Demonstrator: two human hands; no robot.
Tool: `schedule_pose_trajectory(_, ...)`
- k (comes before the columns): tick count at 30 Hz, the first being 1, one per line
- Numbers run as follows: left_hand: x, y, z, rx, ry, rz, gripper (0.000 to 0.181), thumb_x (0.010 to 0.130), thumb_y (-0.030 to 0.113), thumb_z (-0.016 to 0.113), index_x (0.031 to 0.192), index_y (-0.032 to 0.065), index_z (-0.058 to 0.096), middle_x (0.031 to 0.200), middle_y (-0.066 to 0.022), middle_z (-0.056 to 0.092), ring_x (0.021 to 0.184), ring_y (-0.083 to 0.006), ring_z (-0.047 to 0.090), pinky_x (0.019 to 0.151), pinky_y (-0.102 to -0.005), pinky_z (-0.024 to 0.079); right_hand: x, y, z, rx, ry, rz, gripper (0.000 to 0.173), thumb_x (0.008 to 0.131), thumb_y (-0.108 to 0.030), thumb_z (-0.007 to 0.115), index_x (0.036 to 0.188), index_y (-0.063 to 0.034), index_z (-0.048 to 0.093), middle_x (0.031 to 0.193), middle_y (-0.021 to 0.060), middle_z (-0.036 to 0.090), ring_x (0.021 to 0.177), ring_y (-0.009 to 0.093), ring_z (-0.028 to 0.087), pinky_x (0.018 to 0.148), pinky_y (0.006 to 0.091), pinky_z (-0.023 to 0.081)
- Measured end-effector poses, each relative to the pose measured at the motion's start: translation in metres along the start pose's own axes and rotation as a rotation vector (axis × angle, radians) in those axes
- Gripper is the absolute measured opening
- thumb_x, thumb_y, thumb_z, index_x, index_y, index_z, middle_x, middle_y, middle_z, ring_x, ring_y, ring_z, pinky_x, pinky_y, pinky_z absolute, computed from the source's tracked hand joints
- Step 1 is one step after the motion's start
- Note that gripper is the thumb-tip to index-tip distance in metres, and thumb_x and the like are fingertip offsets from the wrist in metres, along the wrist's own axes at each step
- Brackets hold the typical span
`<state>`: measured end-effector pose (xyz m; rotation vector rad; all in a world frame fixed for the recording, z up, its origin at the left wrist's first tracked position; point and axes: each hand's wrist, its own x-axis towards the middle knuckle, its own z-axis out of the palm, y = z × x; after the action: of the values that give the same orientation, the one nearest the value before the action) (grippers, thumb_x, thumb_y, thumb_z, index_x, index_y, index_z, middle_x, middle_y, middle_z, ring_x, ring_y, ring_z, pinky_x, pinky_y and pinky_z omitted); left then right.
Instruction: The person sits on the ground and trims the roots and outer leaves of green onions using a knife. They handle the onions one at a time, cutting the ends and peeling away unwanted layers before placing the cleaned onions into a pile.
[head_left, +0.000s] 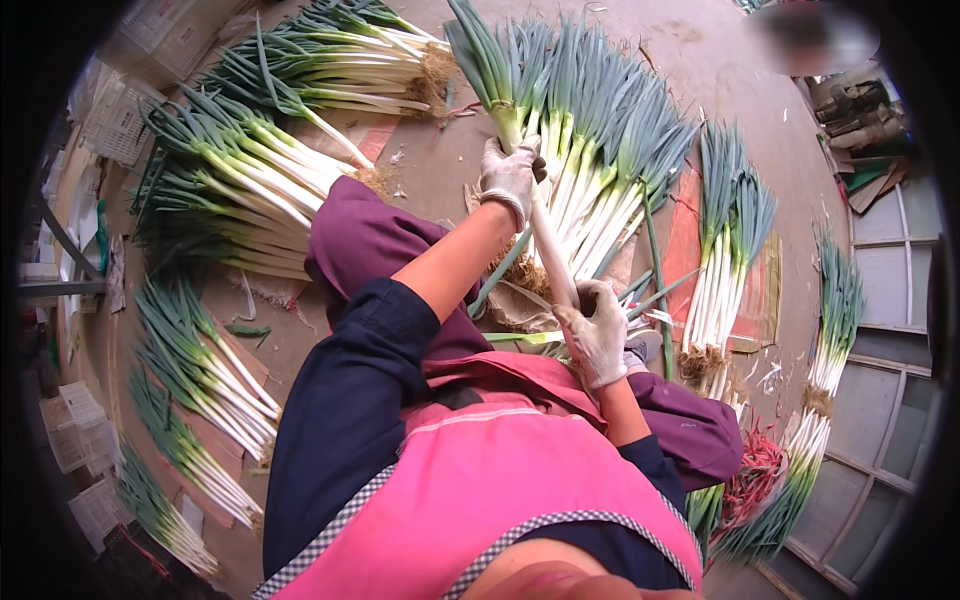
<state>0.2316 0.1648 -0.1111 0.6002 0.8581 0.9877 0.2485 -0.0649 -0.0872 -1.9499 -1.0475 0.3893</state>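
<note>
A large green onion (551, 251) with a thick white stalk slants across in front of me. My gloved left hand (512, 174) is closed around its upper stalk, just below the fanned green leaves. Lower down, my gloved right hand (596, 330) grips around the stalk's lower end, whose tip is hidden by the fingers. Behind the stalk, a spread of green onions (600, 180) lies on the floor, leaves pointing away from me. Loose green leaves lie under and beside my right hand. Both gloves look white and soiled.
Piles of green onions (262, 165) lie to the left, with more (360, 67) at the top. Bundles (716, 262) and a heap of red ties (754, 472) lie right. Plastic crates (120, 120) stand far left; framed panes (877, 382) are far right. A blurred figure is at upper right.
</note>
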Motion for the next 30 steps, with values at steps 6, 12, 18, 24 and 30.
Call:
schedule_pose_trajectory(6, -0.013, 0.014, 0.007, -0.036, -0.131, -0.236, 0.021, 0.085, 0.009, 0.06, 0.101, 0.0021, 0.048, 0.082, -0.0099, 0.059, 0.064, -0.0173, 0.057, 0.057, -0.0308, 0.05, 0.008, 0.014, 0.003, 0.02, 0.179, -0.22, 0.02, 0.067, 0.0, 0.071, 0.083, -0.0037, 0.06, 0.071, 0.0087, 0.056, 0.063, 0.024, 0.054, 0.061, 0.0339, 0.043)
schedule_pose_trajectory(12, 0.006, 0.008, -0.003, -0.147, -0.162, -0.337, 0.014, 0.09, 0.014, 0.055, 0.096, 0.0046, 0.046, 0.077, -0.0087, 0.058, 0.059, -0.0183, 0.055, 0.054, -0.0325, 0.049, 0.004, 0.015, -0.008, 0.159, 0.15, -0.401, 0.021, 0.069, 0.005, 0.069, 0.084, -0.0046, 0.058, 0.079, 0.0064, 0.058, 0.074, 0.022, 0.056, 0.07, 0.0322, 0.043)
schedule_pose_trajectory(18, 0.032, 0.006, -0.014, -0.282, -0.116, -0.24, 0.018, 0.091, 0.021, 0.054, 0.094, 0.0118, 0.039, 0.064, -0.0022, 0.049, 0.046, -0.0128, 0.045, 0.041, -0.0283, 0.04, -0.013, 0.009, -0.026, 1.158, -0.033, 0.029, 0.021, 0.085, -0.013, 0.064, 0.093, -0.002, 0.049, 0.087, 0.0115, 0.06, 0.081, 0.021, 0.059, 0.075, 0.0297, 0.047)
schedule_pose_trajectory(24, 0.041, 0.01, -0.014, -0.219, -0.046, -0.187, 0.02, 0.091, 0.023, 0.053, 0.095, 0.0094, 0.038, 0.066, -0.0039, 0.05, 0.046, -0.0133, 0.046, 0.041, -0.0285, 0.042, -0.037, 0.038, -0.049, 1.349, 0.056, 0.248, 0.022, 0.082, -0.012, 0.063, 0.093, -0.006, 0.045, 0.075, 0.009, 0.053, 0.06, 0.02, 0.05, 0.055, 0.0299, 0.042)
schedule_pose_trajectory(30, 0.062, 0.023, -0.027, -0.13, 0.049, -0.059, 0.017, 0.091, 0.022, 0.054, 0.091, 0.0097, 0.042, 0.067, -0.0034, 0.05, 0.049, -0.0145, 0.047, 0.043, -0.0289, 0.042, -0.074, 0.075, -0.097, 1.031, -0.173, 0.617, 0.017, 0.077, -0.012, 0.063, 0.082, -0.0027, 0.05, 0.063, 0.0055, 0.05, 0.053, 0.014, 0.049, 0.048, 0.0181, 0.035)
